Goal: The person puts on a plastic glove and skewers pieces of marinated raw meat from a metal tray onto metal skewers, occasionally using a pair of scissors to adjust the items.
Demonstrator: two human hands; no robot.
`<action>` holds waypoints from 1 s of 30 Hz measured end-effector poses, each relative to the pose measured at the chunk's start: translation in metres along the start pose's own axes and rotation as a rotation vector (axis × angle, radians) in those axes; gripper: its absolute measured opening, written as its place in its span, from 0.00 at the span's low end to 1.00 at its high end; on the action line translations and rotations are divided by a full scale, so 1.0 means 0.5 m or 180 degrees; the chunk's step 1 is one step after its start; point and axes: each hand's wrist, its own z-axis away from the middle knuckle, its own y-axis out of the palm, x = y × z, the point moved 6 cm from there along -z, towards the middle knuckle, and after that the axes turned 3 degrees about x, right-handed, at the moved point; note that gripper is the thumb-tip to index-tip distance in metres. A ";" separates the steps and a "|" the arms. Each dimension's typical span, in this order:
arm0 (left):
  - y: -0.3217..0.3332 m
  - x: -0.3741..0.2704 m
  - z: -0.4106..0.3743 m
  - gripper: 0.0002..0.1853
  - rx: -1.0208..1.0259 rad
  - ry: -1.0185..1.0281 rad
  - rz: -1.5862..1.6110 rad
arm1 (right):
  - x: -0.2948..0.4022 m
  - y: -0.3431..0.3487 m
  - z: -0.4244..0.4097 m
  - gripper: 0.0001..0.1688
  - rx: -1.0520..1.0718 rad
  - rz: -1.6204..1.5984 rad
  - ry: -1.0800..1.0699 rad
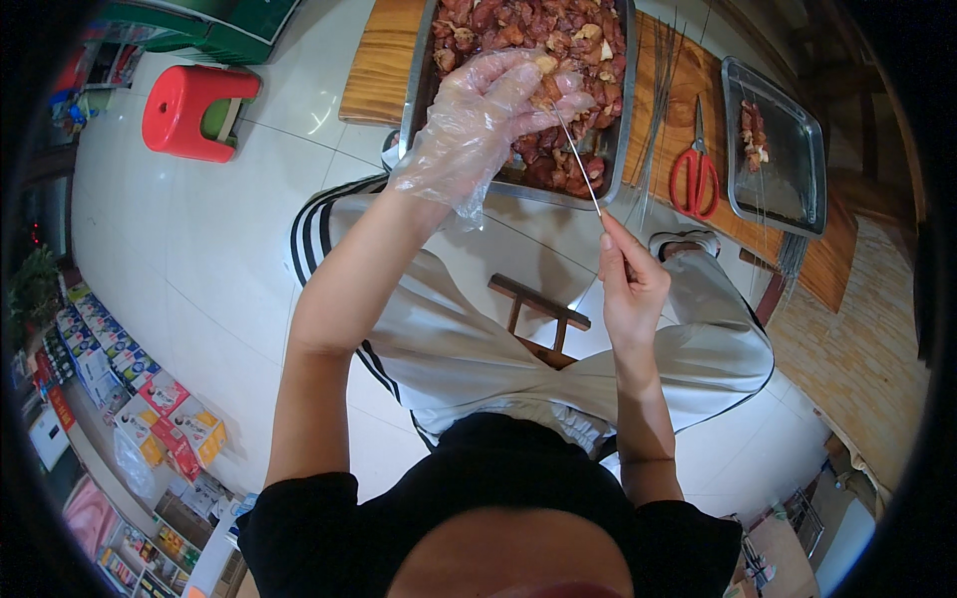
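My left hand (pixel 497 112), in a clear plastic disposable glove, pinches a piece of marinated meat (pixel 549 91) above a deep metal tray (pixel 629 97) heaped with raw meat chunks (pixel 516 26). In my right hand (pixel 632 280), bare, is the near end of a thin metal skewer (pixel 577 157). The skewer slants up to the left, its far end at the meat in my gloved fingers; the tip itself is hidden. Right of the tray lies a bundle of bare metal skewers (pixel 658 112). Beyond them a smaller metal tray (pixel 785 187) holds meat threaded on skewers (pixel 754 134).
Red-handled scissors (pixel 695 179) lie between the trays on a wooden bench (pixel 374 67). More skewers (pixel 792 254) stick out past the small tray's near edge. A red plastic stool (pixel 179 112) stands left on the tiled floor; stacked cartons (pixel 172 418) sit at lower left.
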 end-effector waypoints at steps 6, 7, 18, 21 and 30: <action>0.010 0.031 -0.001 0.10 -0.0126 -0.0234 0.0153 | -0.010 0.010 0.009 0.15 -0.0021 -0.0058 0.0071; 0.012 0.033 0.000 0.10 -0.0132 -0.0237 0.0146 | -0.012 0.013 0.007 0.15 -0.0014 -0.0144 0.0035; 0.042 0.121 0.030 0.16 0.0316 -0.0494 -0.1195 | -0.028 -0.012 -0.027 0.09 -0.0128 -0.0420 0.0360; -0.002 0.043 -0.004 0.20 0.0263 0.0157 -0.2760 | -0.027 -0.027 -0.034 0.08 -0.0251 -0.0423 0.0310; -0.039 0.042 -0.075 0.29 -0.0017 0.1248 -0.6430 | -0.040 -0.036 -0.025 0.09 -0.0177 -0.0293 0.0276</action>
